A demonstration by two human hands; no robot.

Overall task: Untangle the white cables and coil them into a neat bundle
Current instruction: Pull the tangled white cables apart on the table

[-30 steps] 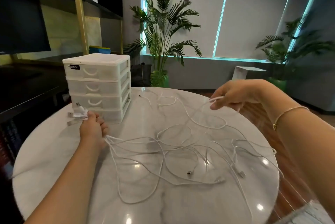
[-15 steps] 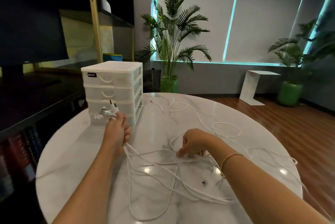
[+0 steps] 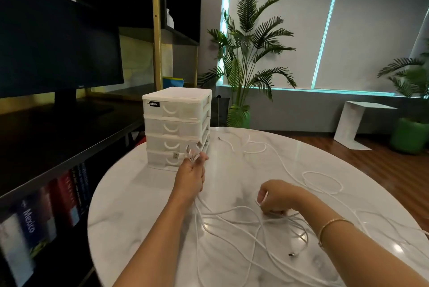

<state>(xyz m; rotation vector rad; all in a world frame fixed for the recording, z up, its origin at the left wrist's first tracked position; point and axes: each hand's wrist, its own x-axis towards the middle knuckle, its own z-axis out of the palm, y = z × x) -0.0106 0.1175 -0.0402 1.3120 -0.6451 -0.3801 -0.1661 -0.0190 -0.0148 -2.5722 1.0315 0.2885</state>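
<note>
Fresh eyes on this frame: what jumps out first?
The sprawl of white cables looping across the round marble table at centre and right. The left hand grips a bunch of plug ends raised in front of the white drawer unit, which stands at the table's far left edge. The right hand pinches a strand low over the tangle.

the cables (image 3: 234, 213) were white on a white, grey-veined marble table (image 3: 130, 205); the drawer unit (image 3: 176, 124) at its far left edge was white with a black label.
</note>
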